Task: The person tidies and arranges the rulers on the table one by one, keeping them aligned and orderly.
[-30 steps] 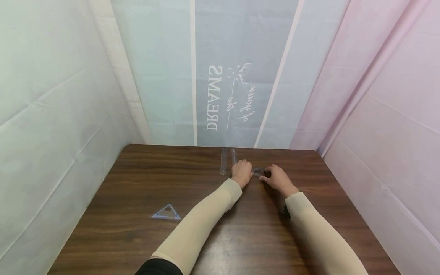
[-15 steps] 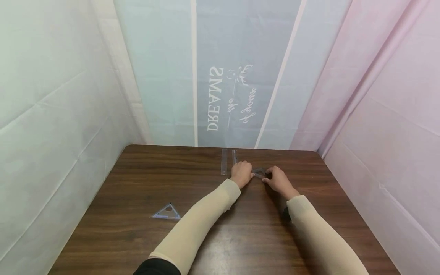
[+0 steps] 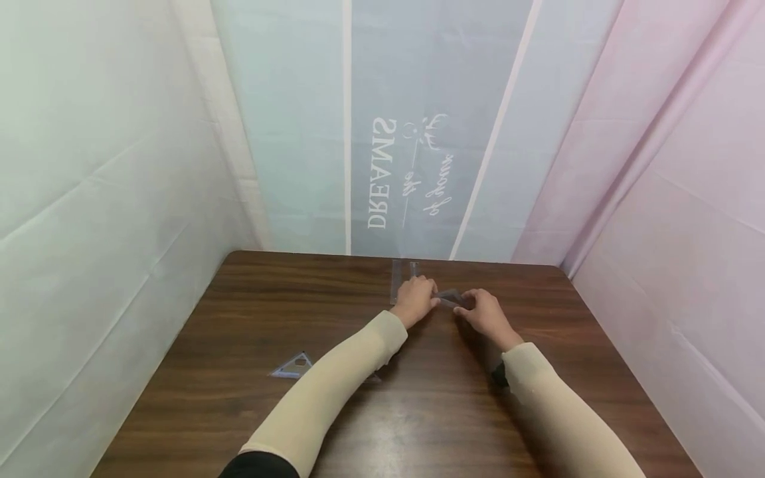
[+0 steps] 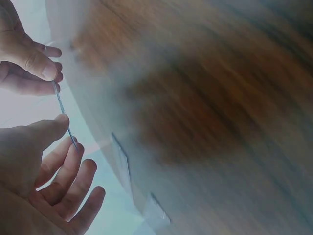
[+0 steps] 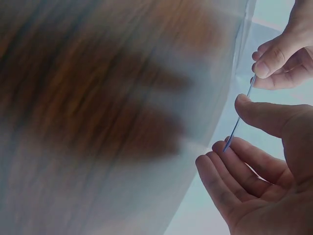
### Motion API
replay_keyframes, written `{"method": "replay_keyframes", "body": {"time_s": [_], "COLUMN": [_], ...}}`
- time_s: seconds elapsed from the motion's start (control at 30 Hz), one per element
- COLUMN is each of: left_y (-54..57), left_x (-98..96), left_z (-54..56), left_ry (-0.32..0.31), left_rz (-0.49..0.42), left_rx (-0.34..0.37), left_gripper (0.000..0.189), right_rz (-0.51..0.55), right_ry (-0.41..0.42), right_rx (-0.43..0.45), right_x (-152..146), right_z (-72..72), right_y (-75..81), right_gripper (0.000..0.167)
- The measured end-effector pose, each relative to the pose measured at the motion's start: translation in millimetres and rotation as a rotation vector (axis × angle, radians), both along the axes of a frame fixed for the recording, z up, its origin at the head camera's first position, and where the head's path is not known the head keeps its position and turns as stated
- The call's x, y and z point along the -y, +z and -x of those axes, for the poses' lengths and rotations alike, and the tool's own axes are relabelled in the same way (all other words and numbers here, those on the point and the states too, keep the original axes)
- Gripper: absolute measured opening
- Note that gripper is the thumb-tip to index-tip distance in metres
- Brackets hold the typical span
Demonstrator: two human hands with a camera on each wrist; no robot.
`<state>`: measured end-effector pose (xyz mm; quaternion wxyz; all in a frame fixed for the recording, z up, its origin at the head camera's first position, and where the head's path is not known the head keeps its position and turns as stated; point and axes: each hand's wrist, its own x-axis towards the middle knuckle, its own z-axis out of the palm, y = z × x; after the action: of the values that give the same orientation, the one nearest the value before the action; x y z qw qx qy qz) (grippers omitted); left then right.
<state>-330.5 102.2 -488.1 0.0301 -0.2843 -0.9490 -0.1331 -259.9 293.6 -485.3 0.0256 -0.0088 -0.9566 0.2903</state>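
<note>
Near the table's far edge, both hands hold a clear triangular set square (image 3: 449,296) between them. My left hand (image 3: 415,299) pinches its left end between thumb and fingers. My right hand (image 3: 485,315) pinches the right end. Both wrist views show the set square (image 4: 62,105) edge-on, as a thin line between the fingers, raised off the table. Just beyond the left hand lie two clear rulers, the left one (image 3: 396,279) and the right one (image 3: 414,269); the left hand hides their near parts.
A second set square (image 3: 291,366) with bluish edges lies on the brown wooden table (image 3: 239,318), partly behind the left sleeve (image 3: 340,372). A thin clear corner (image 3: 372,379) shows right of that sleeve. Cloth drapes (image 3: 418,86) stand behind the table and at both sides.
The left hand has shifted slightly left over the rulers' near ends, and more of the held set square shows. The left forearm now covers part of the other set square.
</note>
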Motion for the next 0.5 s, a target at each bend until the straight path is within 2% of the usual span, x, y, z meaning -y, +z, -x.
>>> {"method": "replay_keyframes", "body": {"time_s": [0.13,0.3,0.5], "left_y": [4.4,12.1,8.5], "left_x": [14.2,34.4,55.5], "left_z": [-1.1,-5.6,-14.5], "left_ry": [-0.021,-0.07,-0.095], "left_rz": [-0.016,-0.046,-0.068], "left_rx": [-0.017,0.007,0.024], "left_gripper": [0.03,0.029,0.032], "right_rz": [0.013,0.022,0.013], "right_ry": [0.02,0.031,0.057], "right_rx": [-0.017,-0.017,-0.046], "right_x": [7.5,20.4,32.3], "right_z": [-1.5,-6.0,-12.6], "right_y": [2.9,4.4,1.5], "right_gripper": [0.042,0.041,0.039]}}
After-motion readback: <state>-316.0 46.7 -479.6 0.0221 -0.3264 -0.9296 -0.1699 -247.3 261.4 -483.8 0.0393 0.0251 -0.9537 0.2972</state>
